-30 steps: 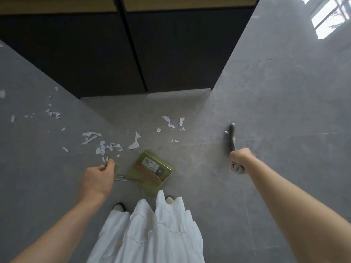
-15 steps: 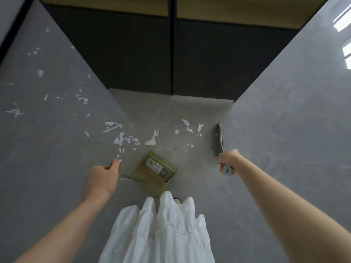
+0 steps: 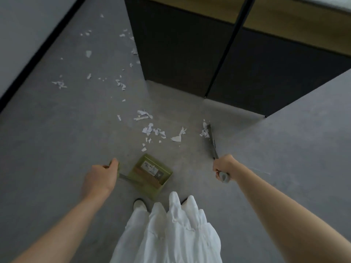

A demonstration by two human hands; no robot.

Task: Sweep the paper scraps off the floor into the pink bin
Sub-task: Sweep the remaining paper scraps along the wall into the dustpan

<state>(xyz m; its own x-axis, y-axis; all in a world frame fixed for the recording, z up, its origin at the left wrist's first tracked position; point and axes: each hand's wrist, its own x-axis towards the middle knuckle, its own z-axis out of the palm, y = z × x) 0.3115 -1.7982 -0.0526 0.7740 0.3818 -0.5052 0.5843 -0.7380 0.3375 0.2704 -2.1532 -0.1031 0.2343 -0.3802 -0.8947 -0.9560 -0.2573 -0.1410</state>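
Fingers (image 3: 220,168) of right hand (image 3: 225,166) grip broom (image 3: 211,141); left hand (image 3: 100,179) grips dustpan (image 3: 150,175) handle. Risk: fast stroke flicks light paper scraps (image 3: 153,130) past pan.

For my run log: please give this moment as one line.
left hand: holds green plastic dustpan | right hand: holds grey broom | white paper scraps: on floor

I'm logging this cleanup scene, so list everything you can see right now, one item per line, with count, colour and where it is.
paper scraps: many, white, strewn over the floor ahead and toward the far left
dustpan: one, olive green, labelled, near the feet
brush: one, grey, its tip at a few scraps on the right
floor: grey
cabinet: dark panels with a wooden strip, ahead
clothing: white, bottom centre
shoe: one clear, pale, below the dustpan
left hand: grips the dustpan handle
right hand: grips the brush handle
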